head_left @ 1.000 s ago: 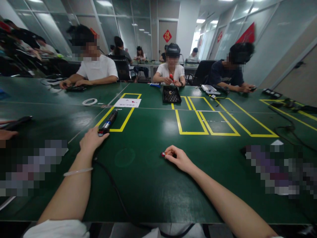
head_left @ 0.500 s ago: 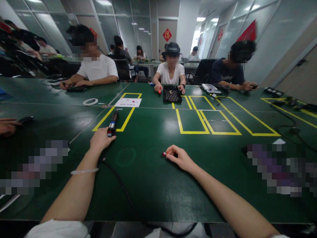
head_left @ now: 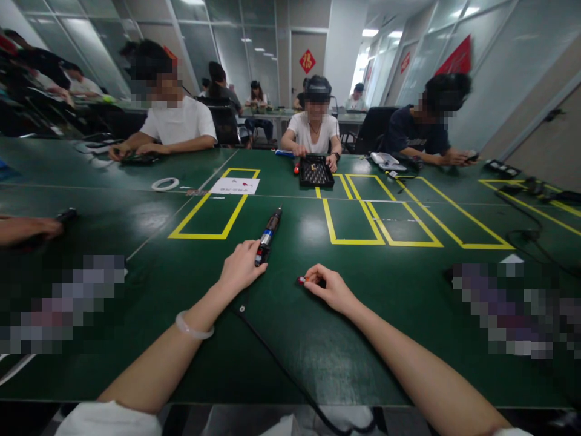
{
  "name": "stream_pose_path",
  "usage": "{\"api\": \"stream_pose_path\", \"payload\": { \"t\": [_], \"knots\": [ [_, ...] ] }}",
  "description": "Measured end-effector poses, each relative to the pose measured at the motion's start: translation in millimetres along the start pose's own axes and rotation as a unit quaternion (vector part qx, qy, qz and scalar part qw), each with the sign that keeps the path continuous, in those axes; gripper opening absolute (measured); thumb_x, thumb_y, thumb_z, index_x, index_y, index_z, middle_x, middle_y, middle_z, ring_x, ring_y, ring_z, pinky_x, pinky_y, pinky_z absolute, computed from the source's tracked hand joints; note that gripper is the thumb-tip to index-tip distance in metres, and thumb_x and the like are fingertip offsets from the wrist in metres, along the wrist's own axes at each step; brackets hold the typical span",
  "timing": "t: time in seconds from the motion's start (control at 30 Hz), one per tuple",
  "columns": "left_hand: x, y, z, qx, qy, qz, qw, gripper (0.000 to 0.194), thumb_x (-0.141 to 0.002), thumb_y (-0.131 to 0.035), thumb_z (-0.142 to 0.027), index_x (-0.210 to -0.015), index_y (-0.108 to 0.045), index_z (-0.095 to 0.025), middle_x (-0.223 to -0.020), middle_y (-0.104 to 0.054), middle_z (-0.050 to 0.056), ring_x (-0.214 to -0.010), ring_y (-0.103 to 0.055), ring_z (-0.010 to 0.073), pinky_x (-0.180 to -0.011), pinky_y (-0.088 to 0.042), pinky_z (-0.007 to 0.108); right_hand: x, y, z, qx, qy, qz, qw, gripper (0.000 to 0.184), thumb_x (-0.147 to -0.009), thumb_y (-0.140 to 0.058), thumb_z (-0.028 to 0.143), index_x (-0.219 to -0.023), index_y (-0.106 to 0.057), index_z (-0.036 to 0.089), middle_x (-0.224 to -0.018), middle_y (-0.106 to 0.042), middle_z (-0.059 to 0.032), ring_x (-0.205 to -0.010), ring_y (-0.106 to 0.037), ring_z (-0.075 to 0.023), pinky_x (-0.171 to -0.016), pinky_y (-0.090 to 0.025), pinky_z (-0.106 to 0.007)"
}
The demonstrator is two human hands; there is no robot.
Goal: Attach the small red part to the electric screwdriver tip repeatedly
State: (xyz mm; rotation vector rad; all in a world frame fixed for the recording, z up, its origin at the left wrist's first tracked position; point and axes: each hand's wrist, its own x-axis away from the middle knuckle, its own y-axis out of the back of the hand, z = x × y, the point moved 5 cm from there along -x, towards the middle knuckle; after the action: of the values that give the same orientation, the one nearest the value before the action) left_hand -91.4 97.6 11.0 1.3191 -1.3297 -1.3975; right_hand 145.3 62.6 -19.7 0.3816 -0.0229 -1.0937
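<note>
My left hand (head_left: 240, 266) is closed around the rear end of a black electric screwdriver (head_left: 269, 233) with a silver and blue band. Its thin tip points away from me and slightly to the right. A black cord (head_left: 276, 357) runs from under that hand across the table to the near edge. Resting on the green table to the right, my right hand (head_left: 329, 287) pinches a small red and white piece (head_left: 301, 280) between thumb and fingers. That piece is too small to identify.
Yellow tape rectangles (head_left: 356, 243) mark the green table (head_left: 290, 351). A white paper (head_left: 236, 186) lies at the far left rectangle, near a white ring (head_left: 165, 184). Opposite, a person (head_left: 313, 130) sits behind a black tray (head_left: 316, 171). Another person's hand (head_left: 31, 230) is at the left edge.
My left hand has moved right with the electric screwdriver, out of the left tape rectangle and closer to my right hand. The cord has followed. My right hand has stayed nearly still.
</note>
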Motion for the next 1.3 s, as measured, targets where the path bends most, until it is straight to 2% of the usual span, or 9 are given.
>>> {"api": "stream_pose_path", "payload": {
  "t": [0.2,0.4,0.6,0.83,1.03,1.2,1.3],
  "knots": [
    [19,-2.6,-62,0.036,-0.088,-0.006,0.995,0.059,-0.079,-0.058,-0.04,-0.133,-0.042,-0.021,-0.126,-0.052,0.011,-0.11,-0.052,0.0262,-0.088,-0.047,0.036,-1,1,5,0.059,0.011,-0.022,0.998,0.013,-0.086,-0.059,0.03,-0.092,-0.056,0.018,-0.076,-0.062,0.0001,-0.07,-0.058,-0.0135,-0.067,-0.045,-0.025],
    [32,-1.6,-92,0.052,-0.126,0.002,0.991,0.059,-0.079,-0.058,-0.035,-0.134,-0.041,-0.022,-0.126,-0.052,0.011,-0.107,-0.052,0.0255,-0.089,-0.046,0.037,-3,3,5,0.176,0.031,-0.043,0.983,0.007,-0.086,-0.062,0.024,-0.087,-0.058,0.019,-0.073,-0.063,0.0006,-0.069,-0.057,-0.0147,-0.067,-0.04,-0.027],
    [33,-3.3,-95,0.055,-0.14,0.0,0.989,0.06,-0.079,-0.058,-0.037,-0.134,-0.041,-0.022,-0.126,-0.051,0.012,-0.107,-0.053,0.0257,-0.088,-0.046,0.038,-6,3,2,0.242,0.042,-0.041,0.968,0.009,-0.084,-0.066,0.025,-0.083,-0.059,0.019,-0.073,-0.063,0.0001,-0.071,-0.054,-0.0165,-0.07,-0.035,-0.029],
    [34,-3.0,-95,0.052,-0.141,-0.002,0.989,0.059,-0.081,-0.055,-0.039,-0.136,-0.04,-0.021,-0.127,-0.051,0.013,-0.107,-0.052,0.0264,-0.087,-0.045,0.039,-8,-1,1,0.218,0.042,-0.041,0.974,0.015,-0.082,-0.068,0.02,-0.089,-0.056,0.021,-0.076,-0.063,0.0015,-0.074,-0.056,-0.0162,-0.073,-0.036,-0.029],
    [35,-4.2,-96,0.032,-0.136,-0.014,0.99,0.06,-0.086,-0.05,-0.048,-0.137,-0.039,-0.02,-0.127,-0.051,0.014,-0.108,-0.053,0.0268,-0.087,-0.043,0.038,-5,0,5,0.232,0.053,-0.041,0.97,0.006,-0.085,-0.065,0.023,-0.085,-0.06,0.021,-0.079,-0.065,-0.0012,-0.076,-0.057,-0.0174,-0.073,-0.038,-0.03],
    [33,-4.5,-99,0.02,-0.13,-0.027,0.991,0.057,-0.089,-0.044,-0.049,-0.137,-0.04,-0.019,-0.122,-0.053,0.015,-0.107,-0.053,0.0271,-0.086,-0.042,0.038,-1,2,10,0.239,0.062,-0.034,0.968,0.006,-0.09,-0.058,0.025,-0.09,-0.062,0.02,-0.084,-0.068,-0.0036,-0.079,-0.058,-0.0188,-0.075,-0.039,-0.032],
    [30,-4.0,-98,0.015,-0.123,-0.024,0.992,0.057,-0.089,-0.046,-0.048,-0.137,-0.04,-0.019,-0.121,-0.054,0.014,-0.106,-0.053,0.027,-0.086,-0.042,0.038,0,3,11,0.23,0.061,-0.025,0.971,0.01,-0.091,-0.057,0.026,-0.098,-0.062,0.021,-0.084,-0.068,-0.0035,-0.081,-0.058,-0.0192,-0.077,-0.039,-0.032]
  ]
}}
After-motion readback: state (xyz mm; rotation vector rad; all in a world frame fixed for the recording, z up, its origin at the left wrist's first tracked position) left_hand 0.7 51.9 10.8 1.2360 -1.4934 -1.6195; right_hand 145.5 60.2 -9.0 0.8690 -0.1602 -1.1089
